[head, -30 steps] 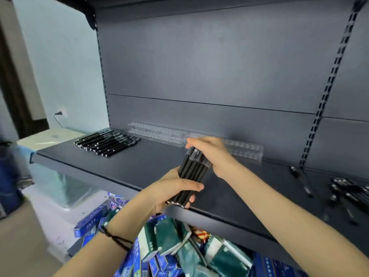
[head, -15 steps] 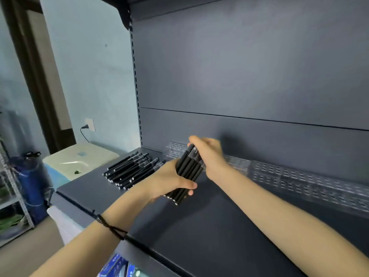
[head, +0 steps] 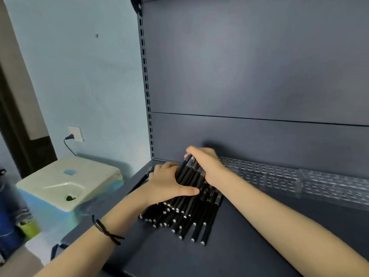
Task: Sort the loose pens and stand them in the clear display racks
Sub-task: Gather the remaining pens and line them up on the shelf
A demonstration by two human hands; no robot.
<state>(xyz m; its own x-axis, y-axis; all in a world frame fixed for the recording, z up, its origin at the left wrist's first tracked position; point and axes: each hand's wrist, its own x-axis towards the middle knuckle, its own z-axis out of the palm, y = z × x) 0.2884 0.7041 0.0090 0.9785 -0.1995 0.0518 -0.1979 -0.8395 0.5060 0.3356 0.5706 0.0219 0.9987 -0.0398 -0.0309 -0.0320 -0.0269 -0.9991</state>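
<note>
A pile of black pens [head: 185,214] with silver ends lies on the dark shelf [head: 229,252] near its left end. My left hand [head: 167,184] presses on the pile from the left, thumb stretched across the pens. My right hand [head: 205,166] grips the upper ends of a bundle of pens that rests on top of the pile. Clear display racks [head: 289,178] with rows of holes run along the back of the shelf to the right of my hands, with no pens standing in them.
The shelf's dark back panel [head: 259,76] rises behind the racks. Left of the shelf stands a pale green and blue plastic bin [head: 65,182] below a wall socket [head: 75,133]. One stray pen [head: 146,173] pokes out behind my left hand.
Both hands carried the bundle of pens left and down onto the pile lying at the shelf's left end. My view turned left with them.
</note>
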